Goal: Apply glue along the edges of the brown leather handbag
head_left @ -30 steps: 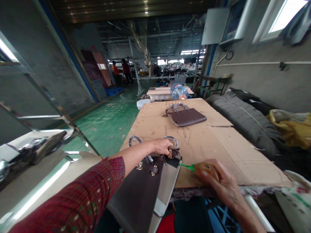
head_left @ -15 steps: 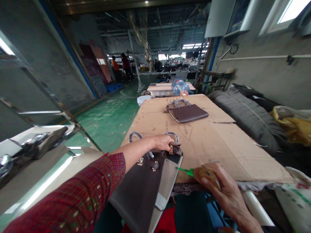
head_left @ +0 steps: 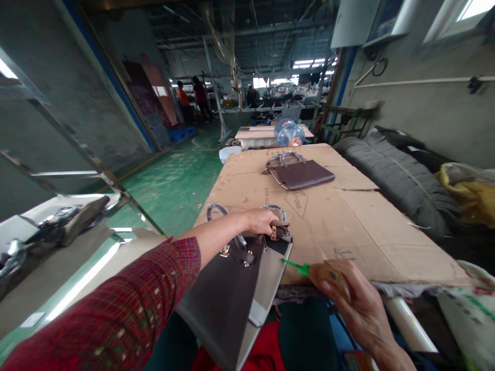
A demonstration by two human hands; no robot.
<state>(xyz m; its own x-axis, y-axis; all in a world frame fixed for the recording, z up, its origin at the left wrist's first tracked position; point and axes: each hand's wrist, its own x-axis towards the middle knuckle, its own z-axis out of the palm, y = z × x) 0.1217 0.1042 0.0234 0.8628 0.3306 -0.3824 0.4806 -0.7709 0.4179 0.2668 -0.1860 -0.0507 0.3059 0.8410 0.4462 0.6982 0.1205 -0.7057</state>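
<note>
Handbag (head_left: 228,288) under left hand (head_left: 263,221) — bottle (head_left: 328,275) in right hand (head_left: 356,304)

"ONE" and an unreadable sideways line on the cardboard sheet (head_left: 348,221)

Brown handbag (head_left: 232,288): flat, dark leather, gold clasp hardware, two plastic-wrapped handles at its top end. It lies tilted, top on the cardboard-covered surface (head_left: 348,226), bottom hanging over the near edge. Tool (head_left: 309,269): green pointed tip, amber body, tip just beside the handbag's right edge.
</note>
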